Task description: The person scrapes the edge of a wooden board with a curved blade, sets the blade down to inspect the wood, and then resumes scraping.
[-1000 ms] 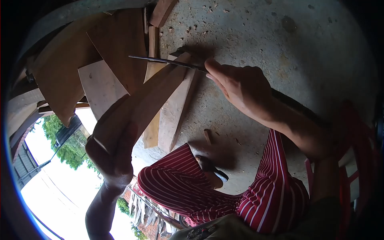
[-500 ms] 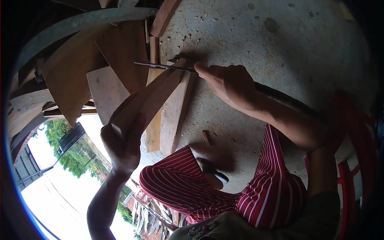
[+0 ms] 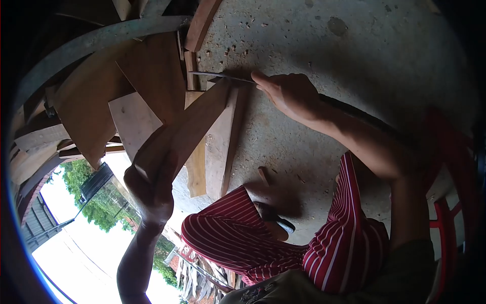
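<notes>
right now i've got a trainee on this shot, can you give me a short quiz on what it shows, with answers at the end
1. Multiple choice: which hand grips the near end of the long piece of wood?
a) only the right
b) only the left
c) neither

2. True or false: the right hand holds a thin tool that reaches across near the far end of the wood.

3. Fill in the blank: the striped trousers have pale stripes on a ____ ground.

Key: 1: b, the left hand; 2: true; 3: red
</notes>
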Tool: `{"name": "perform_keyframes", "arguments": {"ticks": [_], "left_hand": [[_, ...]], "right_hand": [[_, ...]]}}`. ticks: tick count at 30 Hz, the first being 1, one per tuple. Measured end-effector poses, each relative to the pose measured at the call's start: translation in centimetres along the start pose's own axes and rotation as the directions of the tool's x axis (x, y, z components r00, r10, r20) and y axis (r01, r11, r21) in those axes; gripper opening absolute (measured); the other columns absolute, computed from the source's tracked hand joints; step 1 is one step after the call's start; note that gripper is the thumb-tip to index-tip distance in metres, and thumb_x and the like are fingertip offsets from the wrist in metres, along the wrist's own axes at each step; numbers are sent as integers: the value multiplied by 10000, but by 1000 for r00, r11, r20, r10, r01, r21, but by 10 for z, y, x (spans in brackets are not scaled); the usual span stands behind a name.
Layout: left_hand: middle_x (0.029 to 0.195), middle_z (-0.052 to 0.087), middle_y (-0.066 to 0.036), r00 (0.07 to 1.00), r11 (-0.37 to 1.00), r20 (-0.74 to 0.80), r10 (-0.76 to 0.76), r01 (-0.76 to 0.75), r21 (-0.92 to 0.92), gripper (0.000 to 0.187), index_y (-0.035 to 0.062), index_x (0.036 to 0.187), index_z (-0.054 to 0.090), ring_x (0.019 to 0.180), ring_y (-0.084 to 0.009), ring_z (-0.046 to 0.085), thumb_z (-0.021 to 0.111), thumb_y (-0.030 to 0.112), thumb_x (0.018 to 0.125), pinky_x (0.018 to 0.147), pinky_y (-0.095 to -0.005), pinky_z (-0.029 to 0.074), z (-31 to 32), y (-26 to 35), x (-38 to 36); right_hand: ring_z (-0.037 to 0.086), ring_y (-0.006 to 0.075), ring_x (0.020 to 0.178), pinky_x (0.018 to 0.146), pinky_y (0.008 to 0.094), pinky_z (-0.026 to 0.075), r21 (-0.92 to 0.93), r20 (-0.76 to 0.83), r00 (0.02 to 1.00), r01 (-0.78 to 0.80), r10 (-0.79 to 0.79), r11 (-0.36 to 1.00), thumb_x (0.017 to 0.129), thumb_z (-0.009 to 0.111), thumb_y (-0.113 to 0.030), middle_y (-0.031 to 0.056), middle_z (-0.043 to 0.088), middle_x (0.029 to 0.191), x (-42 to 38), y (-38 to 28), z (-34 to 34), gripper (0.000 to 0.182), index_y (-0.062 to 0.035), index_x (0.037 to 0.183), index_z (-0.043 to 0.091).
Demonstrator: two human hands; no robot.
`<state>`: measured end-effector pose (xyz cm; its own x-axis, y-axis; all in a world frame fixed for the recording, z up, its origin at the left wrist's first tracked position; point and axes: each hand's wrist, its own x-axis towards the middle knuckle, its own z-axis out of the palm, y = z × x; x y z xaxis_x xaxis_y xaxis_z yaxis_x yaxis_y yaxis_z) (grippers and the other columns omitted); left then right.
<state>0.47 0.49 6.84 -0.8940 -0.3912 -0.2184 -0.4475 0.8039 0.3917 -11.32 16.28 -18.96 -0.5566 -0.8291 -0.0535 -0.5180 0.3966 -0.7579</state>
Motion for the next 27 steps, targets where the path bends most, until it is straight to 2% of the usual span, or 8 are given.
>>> {"name": "perform_keyframes", "arguments": {"ticks": [2, 6, 9, 13, 17, 20, 21, 27], "left_hand": [[953, 703, -188, 998, 998, -51, 45, -47, -33, 291, -88, 1090, 637, 825, -224, 683, 647, 64, 842, 743, -330, 522, 9, 0, 2], [1020, 702, -193, 983, 984, 50, -177, 178, -15, 338, -96, 1135, 623, 901, -227, 680, 648, 66, 839, 822, -326, 510, -2, 5, -5], [1044, 697, -198, 998, 997, 16, -53, 54, -49, 285, -96, 1102, 625, 929, -239, 680, 620, 46, 855, 838, -332, 510, 2, 5, 3], [1126, 666, -205, 997, 994, 36, -69, 66, 83, 297, -75, 1116, 627, 987, -279, 658, 575, 91, 875, 878, -355, 489, 0, 4, -5], [1098, 678, -230, 997, 997, 13, 80, -80, 24, 340, -91, 1136, 634, 969, -308, 689, 613, 58, 832, 851, -372, 536, 2, -4, 5], [1098, 678, -234, 997, 998, 64, 43, -45, 39, 352, -92, 1141, 634, 962, -321, 694, 610, 73, 831, 839, -381, 547, 2, -4, -2], [1099, 678, -236, 999, 998, 25, 48, -49, 43, 358, -93, 1145, 632, 959, -329, 696, 608, 79, 832, 836, -387, 551, 2, -5, 3], [1107, 676, -232, 997, 994, 69, 31, -38, 99, 359, -87, 1150, 633, 970, -329, 694, 618, 96, 841, 848, -378, 552, 7, 1, -1]], "right_hand": [[545, 222, 448, 439, 344, 486, 60, -323, 928, 213, -183, 975, 930, 621, -150, 126, 574, 623, -6, -13, 0, 274, -119, 1200, 584], [629, 214, 512, 447, 355, 507, 108, -60, 995, 80, -74, 991, 929, 621, -176, 122, 600, 636, -5, -5, -2, 228, -100, 1142, 589], [597, 208, 465, 436, 347, 498, 89, -241, 961, 157, -132, 984, 931, 623, -194, 119, 576, 595, -4, -2, 12, 232, -97, 1137, 583], [630, 211, 518, 476, 350, 538, 167, 193, 980, -77, 44, 983, 982, 509, -158, 100, 605, 637, -2, -10, -10, 266, -133, 1238, 580], [619, 222, 510, 467, 352, 532, 111, -251, 956, 186, -153, 976, 978, 518, -147, 100, 610, 641, -6, -7, 8, 282, -126, 1253, 574], [628, 225, 521, 486, 360, 547, 134, -75, 993, 101, -92, 986, 982, 515, -158, 108, 624, 663, -6, -10, -2, 321, -137, 1300, 553], [613, 195, 502, 446, 331, 508, 111, 12, 999, 37, -39, 993, 933, 618, -166, 105, 584, 618, -2, -8, -3, 267, -81, 1185, 591], [621, 186, 501, 460, 327, 540, 159, -45, 996, 84, -78, 984, 947, 576, -143, 85, 618, 634, -15, -21, -1, 282, -101, 1226, 570]]}}
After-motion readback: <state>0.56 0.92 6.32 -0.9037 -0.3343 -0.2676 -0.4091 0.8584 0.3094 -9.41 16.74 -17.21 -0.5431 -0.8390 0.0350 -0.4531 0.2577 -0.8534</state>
